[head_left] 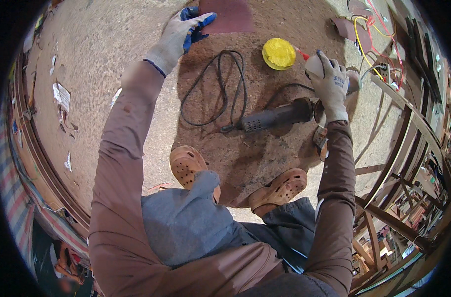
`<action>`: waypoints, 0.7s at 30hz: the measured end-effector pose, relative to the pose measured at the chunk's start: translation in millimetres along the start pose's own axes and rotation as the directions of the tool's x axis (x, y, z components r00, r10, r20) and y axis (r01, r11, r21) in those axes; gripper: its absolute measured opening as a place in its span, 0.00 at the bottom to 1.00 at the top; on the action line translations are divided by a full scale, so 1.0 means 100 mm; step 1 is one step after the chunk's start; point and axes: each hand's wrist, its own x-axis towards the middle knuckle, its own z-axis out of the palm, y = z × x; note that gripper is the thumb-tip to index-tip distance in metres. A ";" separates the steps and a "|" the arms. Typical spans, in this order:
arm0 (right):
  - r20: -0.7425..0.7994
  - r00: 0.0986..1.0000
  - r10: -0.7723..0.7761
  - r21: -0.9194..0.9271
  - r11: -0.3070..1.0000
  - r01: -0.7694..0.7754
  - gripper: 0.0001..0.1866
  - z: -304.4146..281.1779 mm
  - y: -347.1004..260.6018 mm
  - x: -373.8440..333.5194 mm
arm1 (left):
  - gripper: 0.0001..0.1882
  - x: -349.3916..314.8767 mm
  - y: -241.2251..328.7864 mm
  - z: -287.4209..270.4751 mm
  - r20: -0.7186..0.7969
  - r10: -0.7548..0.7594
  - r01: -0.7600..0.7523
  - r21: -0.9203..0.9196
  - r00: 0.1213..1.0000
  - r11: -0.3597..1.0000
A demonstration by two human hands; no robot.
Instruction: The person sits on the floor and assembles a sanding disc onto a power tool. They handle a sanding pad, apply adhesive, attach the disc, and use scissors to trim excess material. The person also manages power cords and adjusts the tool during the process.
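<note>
My left hand (185, 32), in a grey glove with blue fingertips, reaches to the left edge of a flat maroon sheet (229, 17). Its fingers are apart, and the tips overlap the sheet's edge. My right hand (332, 79), gloved alike, is closed round a whitish rounded thing (314, 65) whose kind I cannot make out. A small red tip (303, 54) shows beside it. Between the hands lies a round yellow lid or tin (279, 54), its surface uneven. Under the right wrist, a dark angle grinder (277, 116) rests on the ground, its head partly hidden.
The grinder's black cord (220, 91) loops over the dirty floor. Yellow and red cables (366, 47) run to a power strip (385, 72) at the right. Metal frames (408, 128) stand along the right side. Paper scraps (62, 96) lie at left. My tan clogs (280, 190) are below the grinder.
</note>
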 end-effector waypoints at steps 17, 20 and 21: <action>-0.218 0.913 0.345 0.261 0.922 -0.286 0.40 0.27 0.63 -0.06 | 0.18 0.30 -0.26 1.16 0.246 -0.053 0.000 0.210 0.968 0.978; -0.249 0.864 0.438 0.487 0.828 -0.279 0.34 -0.33 -0.12 -0.30 | 0.20 0.34 -0.35 1.12 0.294 -0.141 0.052 0.289 0.945 0.956; -0.152 0.890 0.430 0.588 0.763 -0.268 0.31 -0.36 -0.33 -0.35 | 0.20 0.34 -0.42 1.09 0.292 -0.119 0.047 0.240 0.949 0.970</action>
